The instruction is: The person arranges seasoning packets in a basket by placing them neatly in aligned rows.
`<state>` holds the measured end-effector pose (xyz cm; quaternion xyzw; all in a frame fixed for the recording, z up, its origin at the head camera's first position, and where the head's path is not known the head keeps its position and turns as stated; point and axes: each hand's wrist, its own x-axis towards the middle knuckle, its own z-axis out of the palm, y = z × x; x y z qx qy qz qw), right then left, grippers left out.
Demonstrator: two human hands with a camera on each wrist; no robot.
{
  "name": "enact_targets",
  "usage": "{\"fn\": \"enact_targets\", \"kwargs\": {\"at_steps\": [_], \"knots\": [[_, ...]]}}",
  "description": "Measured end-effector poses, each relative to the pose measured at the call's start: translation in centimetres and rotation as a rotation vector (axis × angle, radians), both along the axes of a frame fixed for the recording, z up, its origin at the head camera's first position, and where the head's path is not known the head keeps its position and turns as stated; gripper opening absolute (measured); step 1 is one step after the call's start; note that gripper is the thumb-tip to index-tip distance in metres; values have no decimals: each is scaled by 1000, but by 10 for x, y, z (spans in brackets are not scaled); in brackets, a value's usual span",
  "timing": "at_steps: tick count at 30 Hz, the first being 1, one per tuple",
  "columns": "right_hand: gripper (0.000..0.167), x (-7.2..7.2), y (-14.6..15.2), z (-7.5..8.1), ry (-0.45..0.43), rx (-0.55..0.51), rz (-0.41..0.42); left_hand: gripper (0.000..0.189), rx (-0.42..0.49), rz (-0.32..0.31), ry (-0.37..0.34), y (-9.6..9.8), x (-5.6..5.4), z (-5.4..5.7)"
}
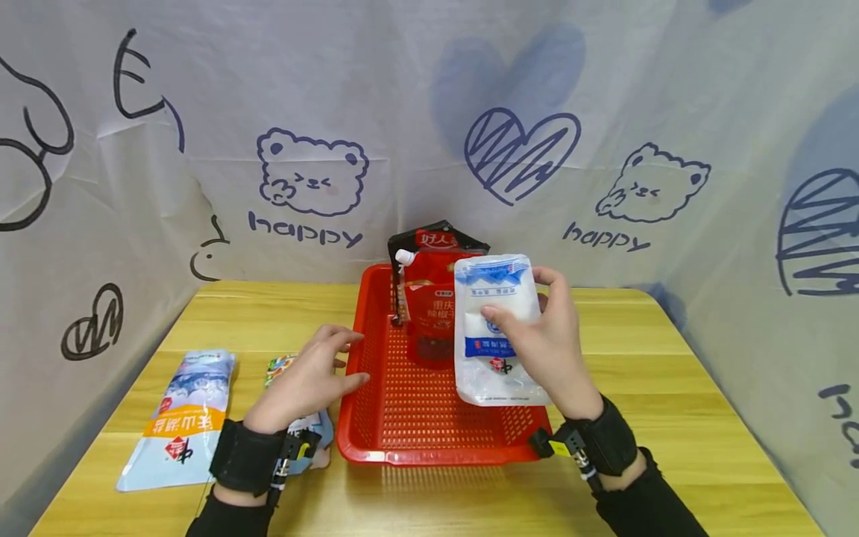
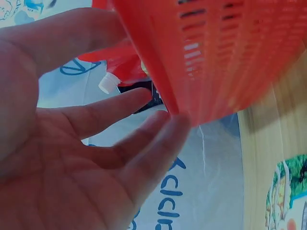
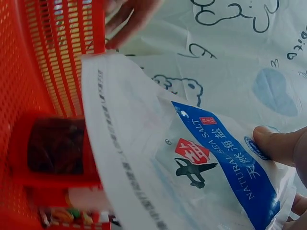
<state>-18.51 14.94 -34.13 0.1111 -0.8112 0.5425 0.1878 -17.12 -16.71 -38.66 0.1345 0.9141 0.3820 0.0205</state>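
Note:
My right hand (image 1: 557, 347) grips a white and blue bag of sea salt (image 1: 483, 384) over the right side of a red plastic basket (image 1: 443, 456), thumb on the bag's front. In the right wrist view the salt bag (image 3: 144, 120) fills the middle, its blue band facing the camera. My left hand (image 1: 305, 384) is at the basket's left rim, fingers spread and loosely bent; in the left wrist view its fingertips touch or nearly touch the rim. Inside the basket stand a red spouted pouch (image 1: 429, 298) and, behind it, a black and red packet (image 1: 439, 237).
A light-blue and orange salt bag (image 1: 181, 418) lies on the wooden table (image 1: 671, 418) at the left. Another small packet (image 1: 312, 432) lies partly hidden under my left hand. White cloth (image 1: 403, 89) with drawings hangs behind and at both sides.

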Motion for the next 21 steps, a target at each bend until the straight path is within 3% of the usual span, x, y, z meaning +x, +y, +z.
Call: {"fn": "enact_targets", "kwargs": {"at_steps": [4,10,16,21], "knots": [[73,5,-6,-2,-41,-59,19,63,52,14,28,5,1,5],[72,9,-16,-4,-79,-126,24,65,226,39,122,21,10,24],[70,16,-22,-4,-73,-211,31,66,319,9,214,46,19,42],[70,22,-32,-8,-92,-255,63,63,373,-19,228,62,21,47]]}}
